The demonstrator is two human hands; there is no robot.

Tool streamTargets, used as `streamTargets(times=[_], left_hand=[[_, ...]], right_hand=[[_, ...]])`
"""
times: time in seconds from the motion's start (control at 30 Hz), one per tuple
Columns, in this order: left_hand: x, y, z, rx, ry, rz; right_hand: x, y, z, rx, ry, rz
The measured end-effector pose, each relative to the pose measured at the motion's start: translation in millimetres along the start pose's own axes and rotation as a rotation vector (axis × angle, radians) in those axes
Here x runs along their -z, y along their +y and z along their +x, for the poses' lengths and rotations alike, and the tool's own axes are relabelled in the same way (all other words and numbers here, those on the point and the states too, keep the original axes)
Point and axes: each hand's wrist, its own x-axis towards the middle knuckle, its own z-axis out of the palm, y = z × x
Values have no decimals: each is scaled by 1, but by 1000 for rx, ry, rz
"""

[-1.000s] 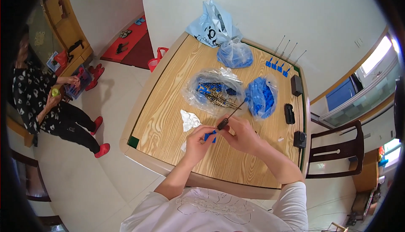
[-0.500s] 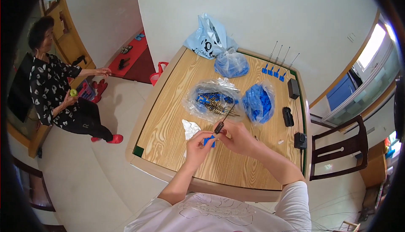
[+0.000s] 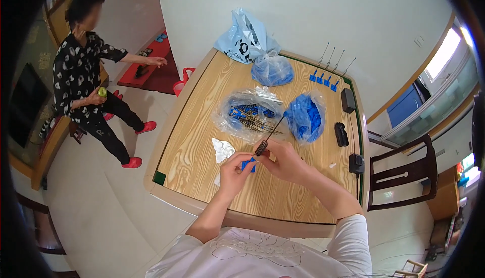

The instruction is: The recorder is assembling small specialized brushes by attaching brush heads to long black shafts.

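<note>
Blue plastic, a small block-like piece (image 3: pixel 248 166), sits in the nearly closed pinch of the person's left hand (image 3: pixel 234 174), above the near part of the wood-grain desk (image 3: pixel 184 149). Just right of it, the right hand (image 3: pixel 284 158), thumb and fingers drawn together, grips a black coiled spring with a thin rod (image 3: pixel 261 148) slanting far and right. I'd judge they're being joined; the next move probably calls for steady alignment. Both forearms angle inward from the near edge, elbows bent.
</note>
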Motion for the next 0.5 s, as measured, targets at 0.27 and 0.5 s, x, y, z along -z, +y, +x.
streamTargets(times=[0.27, 0.5], left_hand=[[-3, -1, -2, 18, -15, 19], [-9, 6, 1, -8, -57, 88]], right_hand=[[2, -1, -3, -6, 22, 0], [4, 3, -9, -31, 40, -34]])
